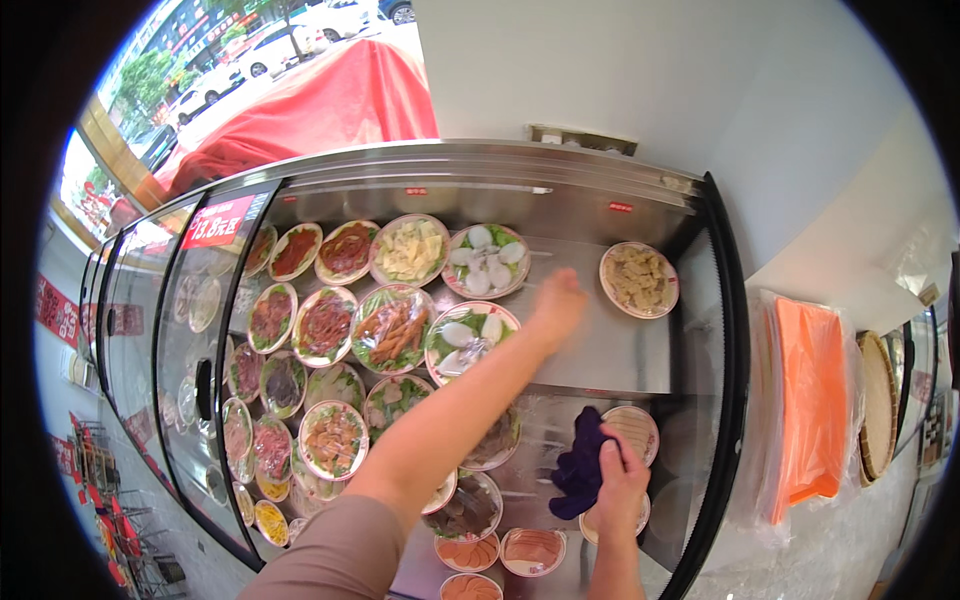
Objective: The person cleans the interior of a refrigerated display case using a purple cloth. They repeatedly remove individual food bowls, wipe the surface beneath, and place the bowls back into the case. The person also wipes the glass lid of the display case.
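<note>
My left hand (561, 307) reaches over the upper steel shelf (615, 360) of a glass-sided display cabinet. It is blurred and its fingers look curled, so I cannot tell whether anything is in it. Left of it is a film-wrapped plate of whole squid on lettuce (486, 262), with a second squid plate (469, 337) partly behind my forearm. To its right stands a plate of pale brown food pieces (639, 280). Lower down, my right hand (624, 476) grips a crumpled dark navy cloth (581, 469), which hangs before a plate of pale sliced food (637, 431).
Several wrapped plates, including fried pieces (334, 440) and sliced sausage (466, 551), crowd the left and front. A sliding glass door (202, 375) borders the left; a black-edged side panel (739, 390) borders the right. Beyond it are orange trays (811, 405) in plastic.
</note>
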Tool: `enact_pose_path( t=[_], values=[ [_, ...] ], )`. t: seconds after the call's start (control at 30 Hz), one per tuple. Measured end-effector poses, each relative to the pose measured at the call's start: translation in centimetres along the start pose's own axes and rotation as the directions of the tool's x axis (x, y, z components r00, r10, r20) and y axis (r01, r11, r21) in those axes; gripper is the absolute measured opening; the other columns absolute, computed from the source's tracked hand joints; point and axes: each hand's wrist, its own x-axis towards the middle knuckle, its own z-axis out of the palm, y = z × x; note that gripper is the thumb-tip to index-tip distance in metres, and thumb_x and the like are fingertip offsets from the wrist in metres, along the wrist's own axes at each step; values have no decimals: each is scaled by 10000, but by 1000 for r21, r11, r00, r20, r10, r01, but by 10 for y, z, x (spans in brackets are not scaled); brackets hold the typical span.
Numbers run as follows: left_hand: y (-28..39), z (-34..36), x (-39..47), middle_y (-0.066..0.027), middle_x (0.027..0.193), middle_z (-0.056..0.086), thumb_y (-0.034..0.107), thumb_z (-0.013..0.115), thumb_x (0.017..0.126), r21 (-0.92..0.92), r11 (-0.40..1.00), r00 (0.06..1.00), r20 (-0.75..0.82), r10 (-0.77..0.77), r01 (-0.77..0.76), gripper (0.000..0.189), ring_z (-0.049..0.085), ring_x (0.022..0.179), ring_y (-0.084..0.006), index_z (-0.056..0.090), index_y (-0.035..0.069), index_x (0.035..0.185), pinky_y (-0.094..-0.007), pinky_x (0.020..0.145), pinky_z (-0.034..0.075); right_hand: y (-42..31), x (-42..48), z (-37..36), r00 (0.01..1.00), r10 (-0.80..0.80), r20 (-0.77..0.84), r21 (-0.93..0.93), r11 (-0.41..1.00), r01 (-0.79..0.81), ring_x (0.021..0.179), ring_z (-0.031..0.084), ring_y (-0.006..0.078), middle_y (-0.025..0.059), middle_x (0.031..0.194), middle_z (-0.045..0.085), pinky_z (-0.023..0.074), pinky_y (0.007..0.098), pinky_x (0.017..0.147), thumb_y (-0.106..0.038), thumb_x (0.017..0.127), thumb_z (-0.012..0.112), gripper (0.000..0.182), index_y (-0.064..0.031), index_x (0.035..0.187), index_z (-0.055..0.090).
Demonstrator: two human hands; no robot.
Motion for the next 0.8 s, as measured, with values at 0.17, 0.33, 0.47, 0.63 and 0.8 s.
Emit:
enact_pose_path(
  t=[0.17, 0.33, 0.47, 0.63, 0.8],
  values=[
    [17, -198, -82, -58, 906, 587, 5, 574, 820, -282, 950, 987, -40, -154, 136, 210, 579, 816, -151, 549, -6, 1028, -262, 753, 484, -5, 54, 19, 988, -148, 37, 27, 989, 147, 951, 534, 100, 38, 1058, 614, 422, 228, 862, -122, 935, 526, 251, 25, 1113, 625],
    [-22, -216, -146, -99, 982, 570, -27, 586, 837, -514, 720, 843, 10, -538, 466, 197, 603, 879, -197, 511, -19, 1019, -303, 835, 525, -13, 127, 71, 975, -194, 107, 203, 964, 170, 902, 514, 72, 6, 1026, 598, 421, 210, 825, -144, 927, 549, 268, 21, 1126, 620],
    [-47, -191, -131, -104, 978, 594, 3, 548, 882, -553, 709, 835, -41, -548, 438, 142, 611, 872, -190, 509, -14, 1017, -307, 798, 540, -17, 149, 90, 951, -304, 57, -50, 950, 307, 774, 480, 61, -24, 887, 584, 409, 201, 707, -151, 895, 578, 232, -22, 1071, 657],
    [-52, -170, -124, -85, 896, 596, -22, 531, 854, -592, 727, 828, -170, -535, 348, 117, 622, 757, -158, 514, -17, 969, -268, 691, 572, -15, 122, 62, 979, -181, 96, 37, 983, 179, 716, 441, 53, -39, 825, 546, 377, 185, 641, -133, 900, 577, 217, -7, 1060, 653],
    [-38, -160, -133, -73, 863, 580, -43, 540, 819, -536, 774, 842, -197, -502, 336, 105, 621, 732, -157, 521, -18, 919, -273, 638, 571, -16, 64, 5, 997, 17, 74, 395, 918, -45, 973, 613, 168, 106, 1091, 625, 485, 288, 883, -84, 938, 509, 272, 52, 1165, 572]
  ],
)
